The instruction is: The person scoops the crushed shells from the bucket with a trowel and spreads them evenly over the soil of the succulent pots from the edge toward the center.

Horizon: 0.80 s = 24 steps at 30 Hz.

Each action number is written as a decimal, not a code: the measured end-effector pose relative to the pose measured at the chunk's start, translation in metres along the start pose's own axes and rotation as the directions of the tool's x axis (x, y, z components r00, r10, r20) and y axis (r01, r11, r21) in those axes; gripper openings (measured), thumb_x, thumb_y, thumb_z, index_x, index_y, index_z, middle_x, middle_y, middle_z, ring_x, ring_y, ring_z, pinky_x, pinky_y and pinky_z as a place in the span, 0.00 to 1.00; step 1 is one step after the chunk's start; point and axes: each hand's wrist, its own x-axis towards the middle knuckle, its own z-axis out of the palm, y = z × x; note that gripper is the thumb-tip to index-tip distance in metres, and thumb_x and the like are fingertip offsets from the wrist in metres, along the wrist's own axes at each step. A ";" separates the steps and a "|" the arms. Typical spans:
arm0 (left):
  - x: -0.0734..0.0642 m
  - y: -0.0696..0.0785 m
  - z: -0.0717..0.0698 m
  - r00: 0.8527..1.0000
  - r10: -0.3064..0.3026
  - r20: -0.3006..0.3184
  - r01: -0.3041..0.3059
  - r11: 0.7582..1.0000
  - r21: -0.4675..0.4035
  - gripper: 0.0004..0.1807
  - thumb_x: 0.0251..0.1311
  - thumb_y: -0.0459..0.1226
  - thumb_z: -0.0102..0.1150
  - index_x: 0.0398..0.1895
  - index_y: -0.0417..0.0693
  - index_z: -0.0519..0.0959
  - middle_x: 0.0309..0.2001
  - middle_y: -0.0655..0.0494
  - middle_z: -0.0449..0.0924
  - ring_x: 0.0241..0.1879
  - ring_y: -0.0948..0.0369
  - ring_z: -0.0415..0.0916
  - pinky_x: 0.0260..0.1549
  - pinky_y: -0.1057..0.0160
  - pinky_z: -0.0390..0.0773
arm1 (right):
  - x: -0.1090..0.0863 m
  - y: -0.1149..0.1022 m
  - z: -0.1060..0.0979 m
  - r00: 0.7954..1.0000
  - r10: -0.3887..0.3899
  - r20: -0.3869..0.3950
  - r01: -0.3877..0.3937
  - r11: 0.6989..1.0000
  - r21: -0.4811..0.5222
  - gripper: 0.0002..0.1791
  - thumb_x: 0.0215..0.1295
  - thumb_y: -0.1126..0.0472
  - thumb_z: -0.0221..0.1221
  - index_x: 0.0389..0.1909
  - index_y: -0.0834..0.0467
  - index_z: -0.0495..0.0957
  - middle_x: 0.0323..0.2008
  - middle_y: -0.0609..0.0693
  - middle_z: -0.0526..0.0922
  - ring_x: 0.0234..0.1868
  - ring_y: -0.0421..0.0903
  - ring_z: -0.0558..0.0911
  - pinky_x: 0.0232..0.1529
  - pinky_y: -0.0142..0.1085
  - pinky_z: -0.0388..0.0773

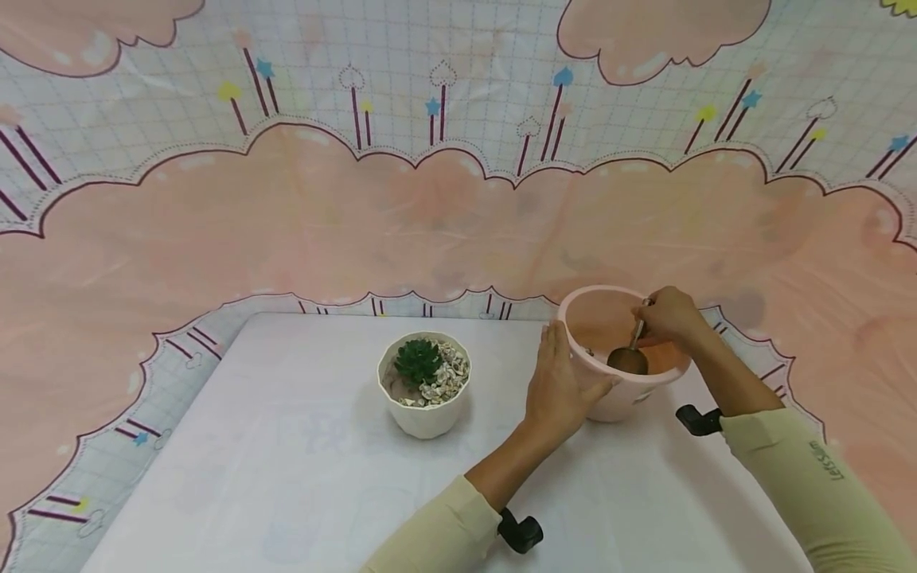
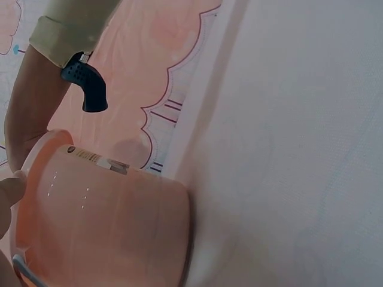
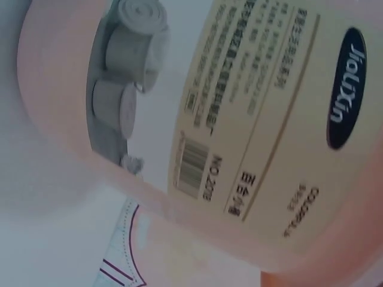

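Observation:
A pink plastic bucket (image 1: 614, 407) stands at the table's back right, slightly tilted. My left hand (image 1: 560, 390) presses its left side with straight fingers, the thumb across the front near the rim. My right hand (image 1: 669, 318) reaches over the right rim and pinches the handle of a metal spoon (image 1: 629, 360), whose round bowl is down inside the bucket. A few small bits show by the inner wall; the bottom is hidden. In the left wrist view the bucket (image 2: 114, 221) lies sideways. The right wrist view shows its printed label (image 3: 239, 119) close up.
Left of the bucket stands a white flowerpot (image 1: 426, 422) with a green succulent (image 1: 418, 362) and pale small stones (image 1: 447, 378) on its right side. They share a white table (image 1: 286, 446). A pink patterned cloth (image 1: 358, 215) hangs behind.

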 end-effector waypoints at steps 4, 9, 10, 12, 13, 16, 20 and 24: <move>-0.001 0.001 0.001 1.000 -0.006 0.005 0.006 1.000 0.001 0.64 0.54 0.53 0.81 0.84 0.38 0.50 0.82 0.41 0.54 0.79 0.45 0.57 0.64 0.45 0.73 | -0.001 0.000 0.004 0.999 0.037 -0.004 -0.037 0.996 0.080 0.15 0.80 0.67 0.51 0.43 0.80 0.75 0.27 0.60 0.83 0.24 0.49 0.88 0.31 0.42 0.88; -0.001 0.001 0.001 1.000 0.001 -0.001 -0.001 1.000 0.019 0.64 0.54 0.54 0.81 0.84 0.37 0.51 0.81 0.40 0.55 0.79 0.46 0.57 0.64 0.46 0.74 | 0.000 0.002 0.008 0.998 0.052 -0.018 -0.050 0.994 0.096 0.15 0.79 0.66 0.52 0.40 0.78 0.76 0.26 0.60 0.83 0.24 0.49 0.88 0.31 0.42 0.88; 0.000 0.001 0.001 1.000 0.001 0.000 -0.001 1.000 0.020 0.64 0.54 0.54 0.81 0.84 0.37 0.51 0.81 0.40 0.55 0.79 0.46 0.57 0.64 0.47 0.74 | 0.000 0.002 0.009 0.998 0.054 -0.023 -0.051 0.994 0.095 0.15 0.79 0.66 0.52 0.41 0.78 0.76 0.26 0.60 0.83 0.24 0.49 0.88 0.31 0.41 0.88; 0.000 0.001 0.001 1.000 0.007 -0.004 -0.007 1.000 0.022 0.64 0.54 0.54 0.81 0.84 0.36 0.52 0.81 0.40 0.56 0.78 0.46 0.58 0.64 0.47 0.74 | 0.001 0.003 0.012 0.998 0.052 -0.027 -0.049 0.994 0.101 0.15 0.79 0.66 0.52 0.41 0.78 0.76 0.27 0.60 0.83 0.24 0.49 0.89 0.31 0.41 0.88; 0.001 0.002 0.001 1.000 0.007 -0.003 -0.007 1.000 0.019 0.64 0.54 0.54 0.81 0.84 0.36 0.51 0.81 0.40 0.55 0.78 0.46 0.58 0.64 0.47 0.74 | 0.001 0.003 0.013 0.998 0.049 -0.029 -0.046 0.994 0.104 0.15 0.79 0.66 0.52 0.42 0.78 0.76 0.27 0.60 0.83 0.24 0.48 0.89 0.31 0.41 0.88; 0.002 0.002 0.001 1.000 0.009 -0.005 -0.009 1.000 0.019 0.64 0.54 0.54 0.81 0.84 0.37 0.51 0.81 0.39 0.56 0.78 0.46 0.58 0.64 0.47 0.74 | 0.002 0.003 0.016 0.999 0.046 -0.024 -0.043 0.990 0.131 0.17 0.79 0.66 0.52 0.45 0.80 0.76 0.28 0.60 0.84 0.24 0.48 0.89 0.30 0.39 0.88; 0.002 0.002 0.001 1.000 0.001 -0.002 -0.001 1.000 0.015 0.64 0.54 0.53 0.81 0.84 0.37 0.51 0.81 0.40 0.55 0.78 0.45 0.57 0.64 0.47 0.74 | 0.002 0.003 0.018 0.997 0.064 0.032 -0.069 0.974 0.215 0.19 0.81 0.65 0.49 0.50 0.83 0.74 0.28 0.59 0.86 0.24 0.46 0.89 0.31 0.36 0.87; 0.002 0.002 0.000 1.000 -0.001 0.002 0.001 1.000 0.000 0.64 0.55 0.53 0.81 0.84 0.36 0.51 0.81 0.39 0.54 0.79 0.45 0.57 0.65 0.47 0.73 | 0.002 0.001 0.019 0.993 0.091 0.076 -0.110 0.944 0.312 0.20 0.83 0.66 0.46 0.54 0.84 0.71 0.28 0.59 0.87 0.25 0.46 0.89 0.32 0.35 0.87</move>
